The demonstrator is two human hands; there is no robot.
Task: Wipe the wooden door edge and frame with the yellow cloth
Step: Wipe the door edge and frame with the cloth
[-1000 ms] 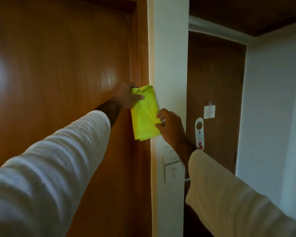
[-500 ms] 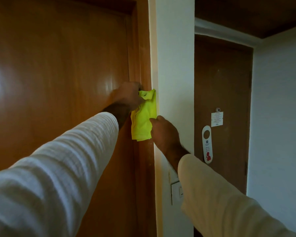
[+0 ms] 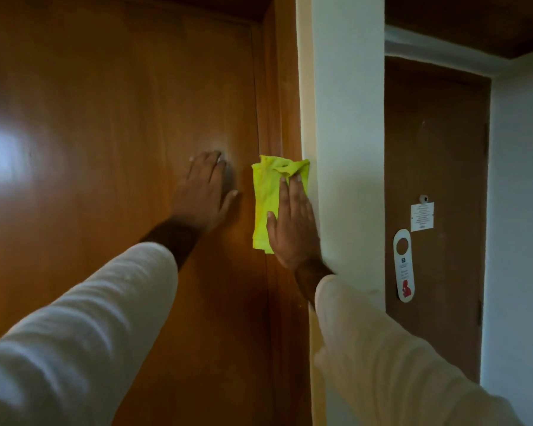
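Head view: right hand [image 3: 293, 222] lies flat, fingers [image 3: 286, 195] extended and together, pinning the yellow cloth [image 3: 266, 204] against the wooden frame [image 3: 288, 87] where it meets the door [image 3: 120, 103] edge, just beside the white wall [image 3: 348, 118]. Left hand [image 3: 205, 192] is spread palm-down on the door panel, grasping nothing, near the cloth but apart from it. Both arms wear pale sleeves [image 3: 83, 327]; a second door [image 3: 434, 149] with a hanger tag [image 3: 403, 265] stands beyond the wall

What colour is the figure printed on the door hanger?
Red, at the bottom of the white door hanger; head view.
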